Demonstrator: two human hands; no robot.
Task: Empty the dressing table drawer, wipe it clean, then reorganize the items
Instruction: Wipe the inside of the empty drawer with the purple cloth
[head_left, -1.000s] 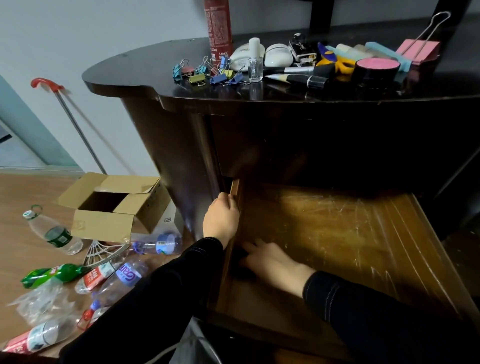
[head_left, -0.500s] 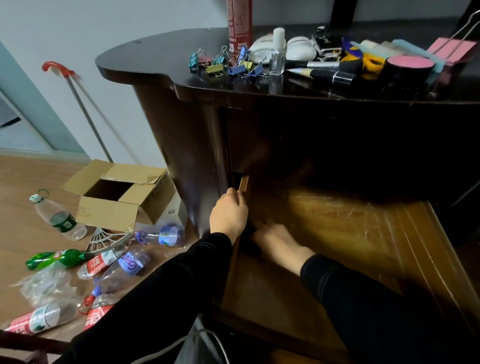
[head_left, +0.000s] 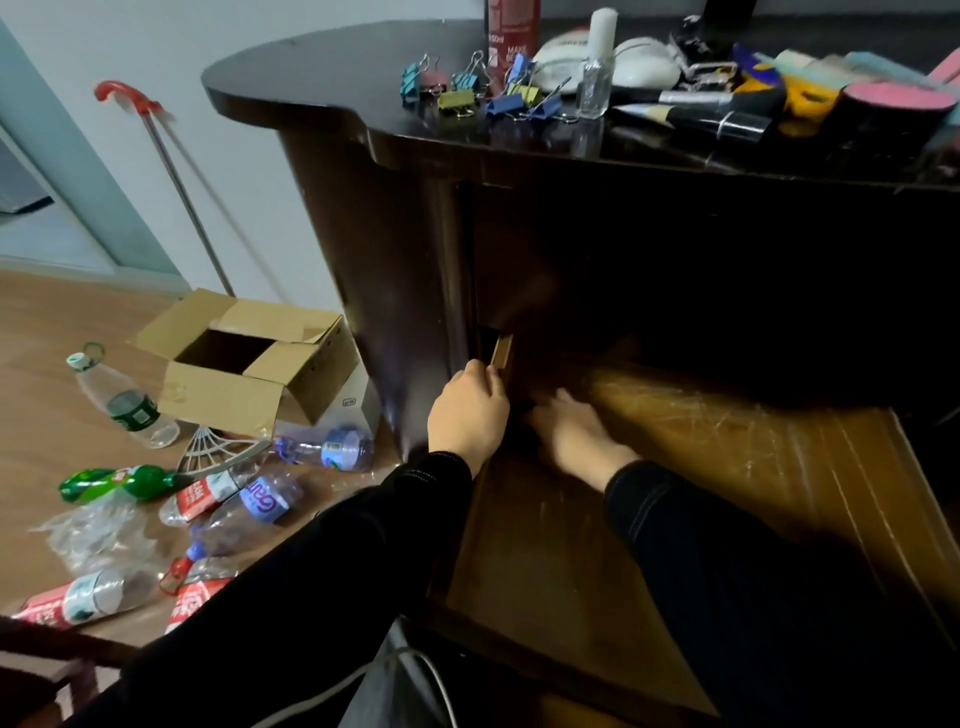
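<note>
The wooden drawer (head_left: 727, 441) of the dark dressing table (head_left: 322, 78) stands pulled out, its scratched floor bare. My left hand (head_left: 467, 415) grips the top of the drawer's left side wall (head_left: 501, 351). My right hand (head_left: 576, 436) lies inside the drawer near its back left corner, fingers fairly straight, pressing on a small dark cloth (head_left: 519, 436) that is mostly hidden in shadow. The emptied items sit on the tabletop: coloured binder clips (head_left: 457, 98), a red can (head_left: 511, 26), a small clear bottle (head_left: 595, 78), tubes, and a black jar with a pink lid (head_left: 893, 109).
On the wooden floor to the left are an open cardboard box (head_left: 244, 374), several plastic bottles (head_left: 124, 400) and crumpled plastic. A red-handled metal pole (head_left: 171, 171) leans on the wall. A dark chair part shows at bottom left.
My right hand has slid from the drawer's front left toward its back left corner with the cloth. My left hand has kept hold of the side wall. The camera moved closer.
</note>
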